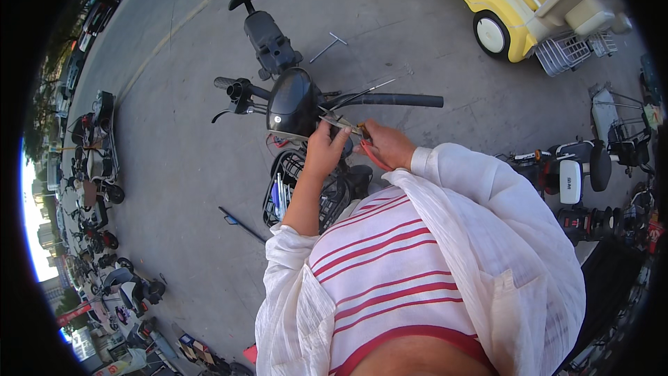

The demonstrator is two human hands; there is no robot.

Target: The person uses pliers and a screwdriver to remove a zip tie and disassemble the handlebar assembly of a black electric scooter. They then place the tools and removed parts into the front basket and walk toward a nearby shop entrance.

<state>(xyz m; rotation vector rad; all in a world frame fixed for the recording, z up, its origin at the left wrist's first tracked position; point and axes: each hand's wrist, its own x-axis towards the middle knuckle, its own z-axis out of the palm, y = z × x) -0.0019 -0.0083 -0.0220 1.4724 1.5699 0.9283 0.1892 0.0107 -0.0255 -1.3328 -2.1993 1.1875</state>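
One left hand point(325, 150) and one right hand point(391, 146), two in all; one red-handled tool point(376, 158); one black front housing point(290, 103); one ribbed grip point(223, 83); one black wire basket point(267, 190), two silvery wire baskets point(561, 54); one T-shaped tool point(328, 47); one yellow cart point(515, 0), one wheel point(491, 33) plainly showing; several parked scooters point(136, 294), too crowded to count.

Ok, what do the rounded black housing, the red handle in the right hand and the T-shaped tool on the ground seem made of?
Rounded black housing: probably glossy plastic, given its bright reflections. Red handle: perhaps smooth plastic or rubber, from the even colour; too small to tell which. T-shaped tool: likely bare metal, from its silvery-grey shine.
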